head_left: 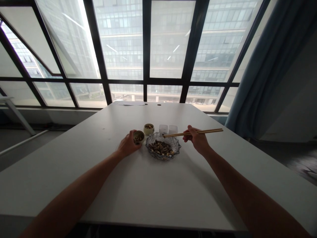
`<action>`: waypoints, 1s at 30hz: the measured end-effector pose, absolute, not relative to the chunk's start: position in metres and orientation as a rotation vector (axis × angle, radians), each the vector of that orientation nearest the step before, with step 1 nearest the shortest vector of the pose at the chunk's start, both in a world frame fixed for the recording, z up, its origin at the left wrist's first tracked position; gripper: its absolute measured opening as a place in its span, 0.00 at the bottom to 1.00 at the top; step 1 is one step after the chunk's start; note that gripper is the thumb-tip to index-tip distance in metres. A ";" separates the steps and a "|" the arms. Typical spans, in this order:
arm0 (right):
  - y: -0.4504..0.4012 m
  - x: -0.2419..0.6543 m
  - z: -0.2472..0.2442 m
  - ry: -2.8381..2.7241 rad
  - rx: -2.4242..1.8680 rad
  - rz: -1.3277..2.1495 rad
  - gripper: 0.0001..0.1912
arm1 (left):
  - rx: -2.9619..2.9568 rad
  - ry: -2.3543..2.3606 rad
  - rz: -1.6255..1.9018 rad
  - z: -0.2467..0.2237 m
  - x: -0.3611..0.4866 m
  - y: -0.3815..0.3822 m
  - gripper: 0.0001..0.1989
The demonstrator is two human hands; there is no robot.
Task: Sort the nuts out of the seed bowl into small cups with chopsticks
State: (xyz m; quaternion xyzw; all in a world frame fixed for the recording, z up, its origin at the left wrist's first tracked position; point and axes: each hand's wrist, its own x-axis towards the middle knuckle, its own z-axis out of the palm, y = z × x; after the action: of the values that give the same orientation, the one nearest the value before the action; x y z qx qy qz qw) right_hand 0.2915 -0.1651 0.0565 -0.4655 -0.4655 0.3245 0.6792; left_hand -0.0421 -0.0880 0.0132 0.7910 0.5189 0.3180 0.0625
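My left hand (128, 145) is wrapped round a small cup (139, 137), tilted toward me, with small brownish pieces inside. In my right hand (196, 140) is a pair of wooden chopsticks (210, 131), pointing left. Their tips are over the far rim of a scalloped glass bowl (175, 150), with a small dark piece, apparently a sunflower seed, at the tips. The bowl holds dark striped seeds (160, 147) and some paler, rounder pieces. Just behind it stands a second small cup (149, 129) with brownish pieces in it.
Two small translucent containers (168, 129) stand side by side behind the bowl. All of this is on a long white table (148, 191). Papers (130, 103) lie at its far end, before large windows. A blue curtain (260, 66) hangs at the right.
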 end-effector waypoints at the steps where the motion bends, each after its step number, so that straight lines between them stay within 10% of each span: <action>1: -0.165 0.292 0.056 -1.047 -1.045 0.727 0.28 | 2.381 1.578 0.956 0.013 -0.042 -0.088 0.37; 30: -0.156 0.290 0.041 -1.022 -1.078 0.708 0.28 | 2.278 1.654 0.920 0.011 -0.045 -0.083 0.37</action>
State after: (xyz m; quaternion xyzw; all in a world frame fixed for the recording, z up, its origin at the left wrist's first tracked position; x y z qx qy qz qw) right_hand 0.2897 -0.1556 0.0407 -0.4803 -0.4552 0.3152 0.6802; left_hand -0.0448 -0.0834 0.0112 0.7659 0.5563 0.3095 0.0898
